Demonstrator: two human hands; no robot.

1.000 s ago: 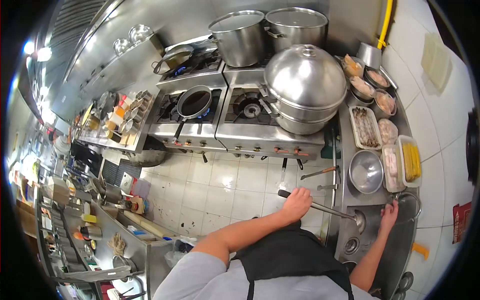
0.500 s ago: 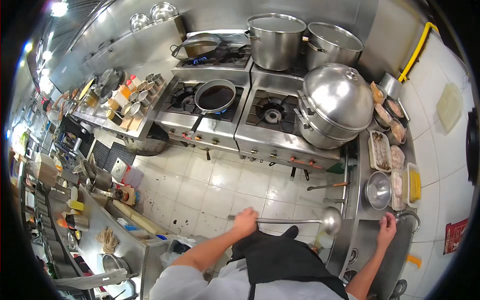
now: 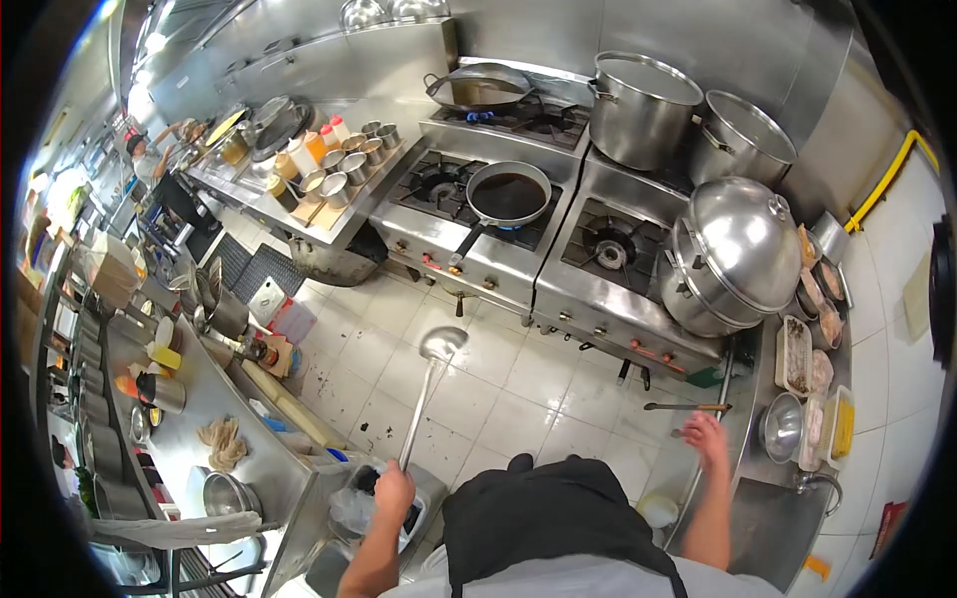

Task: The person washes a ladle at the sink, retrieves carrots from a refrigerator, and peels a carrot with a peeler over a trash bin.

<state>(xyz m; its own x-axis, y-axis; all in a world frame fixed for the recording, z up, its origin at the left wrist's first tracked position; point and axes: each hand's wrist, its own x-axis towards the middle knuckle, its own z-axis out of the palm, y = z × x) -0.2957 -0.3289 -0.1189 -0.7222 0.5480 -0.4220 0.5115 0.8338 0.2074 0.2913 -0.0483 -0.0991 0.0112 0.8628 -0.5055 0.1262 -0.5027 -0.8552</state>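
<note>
Left hand [image 3: 395, 489]: closed round handle of ladle [image 3: 443, 344], bowl outward over pale tiled floor [image 3: 508, 399]. Right hand [image 3: 707, 440]: partly open, holding nothing, near sink [image 3: 766, 518]. Beyond: steel stove [image 3: 498, 284], pan [image 3: 509, 193] of dark liquid over blue flame, tall pots [image 3: 646, 112] behind, domed lid [image 3: 743, 239] alongside. Farther left: counter [image 3: 261, 202] with bottles [image 3: 302, 156]; near its far end, person [image 3: 167, 184] in dark apron.

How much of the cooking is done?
The pan is already over a blue flame, with dark liquid in it. The left hand holds the ladle over the floor; the right hand is empty. The ladle isn't in the pan, so scooping or stirring may be left. I can't tell whether the liquid is ready.
</note>
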